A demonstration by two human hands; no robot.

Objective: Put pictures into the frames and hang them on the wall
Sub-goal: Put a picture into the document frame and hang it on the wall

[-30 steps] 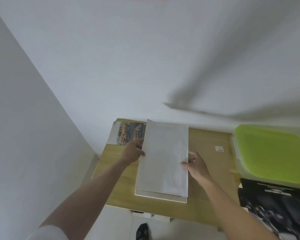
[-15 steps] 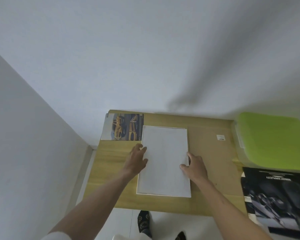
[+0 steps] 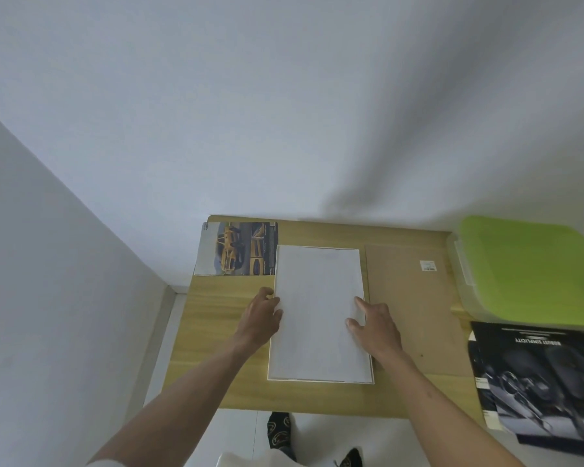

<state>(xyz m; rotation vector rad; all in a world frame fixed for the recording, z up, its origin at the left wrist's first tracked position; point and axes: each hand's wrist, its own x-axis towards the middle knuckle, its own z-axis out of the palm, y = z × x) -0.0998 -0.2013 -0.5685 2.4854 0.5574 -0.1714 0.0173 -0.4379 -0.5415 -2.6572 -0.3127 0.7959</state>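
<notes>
Resting flat, both hands, left point(image 3: 262, 315) and right point(image 3: 375, 323), fingers spread, on white sheet point(image 3: 317, 315) edges; sheet inside frame point(image 3: 320, 381).

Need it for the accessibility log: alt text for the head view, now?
Both hands, left hand and right hand, press a white sheet flat into a white frame on a wooden table. A car picture lies beyond, a brown backing board to the right.
</notes>
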